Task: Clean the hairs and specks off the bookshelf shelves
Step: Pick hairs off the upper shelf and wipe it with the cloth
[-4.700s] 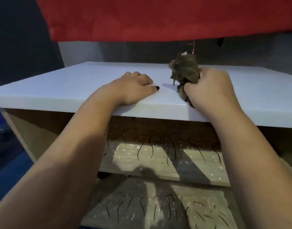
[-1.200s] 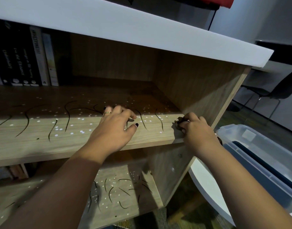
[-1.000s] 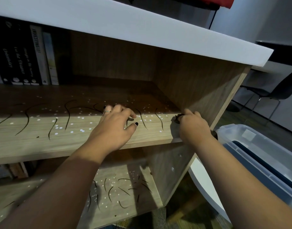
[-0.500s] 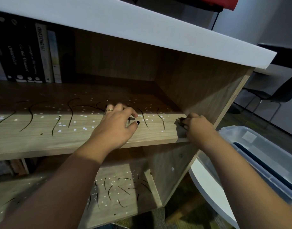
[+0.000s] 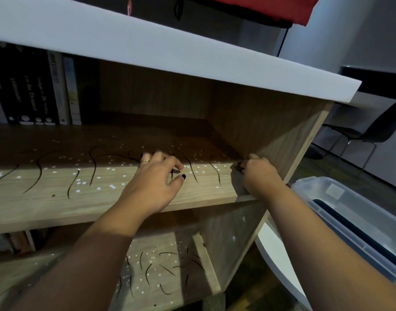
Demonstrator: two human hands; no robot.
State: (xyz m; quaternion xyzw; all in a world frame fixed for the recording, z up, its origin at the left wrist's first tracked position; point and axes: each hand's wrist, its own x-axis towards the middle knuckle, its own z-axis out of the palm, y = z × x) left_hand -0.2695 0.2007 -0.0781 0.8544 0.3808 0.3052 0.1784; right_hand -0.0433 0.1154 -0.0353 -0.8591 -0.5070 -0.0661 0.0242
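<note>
Hairs (image 5: 193,170) lie between both hands' fingers (image 5: 176,163).

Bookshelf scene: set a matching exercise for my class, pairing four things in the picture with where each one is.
Things:
1. books
2. left hand
3. right hand
4. clear plastic bin

Places:
A. on the floor, right of the bookshelf
B. resting flat on the middle of the upper shelf
C. standing at the back left of the upper shelf
D. at the shelf's right end, by the side panel

Pairs: 1-C, 2-B, 3-D, 4-A
</note>
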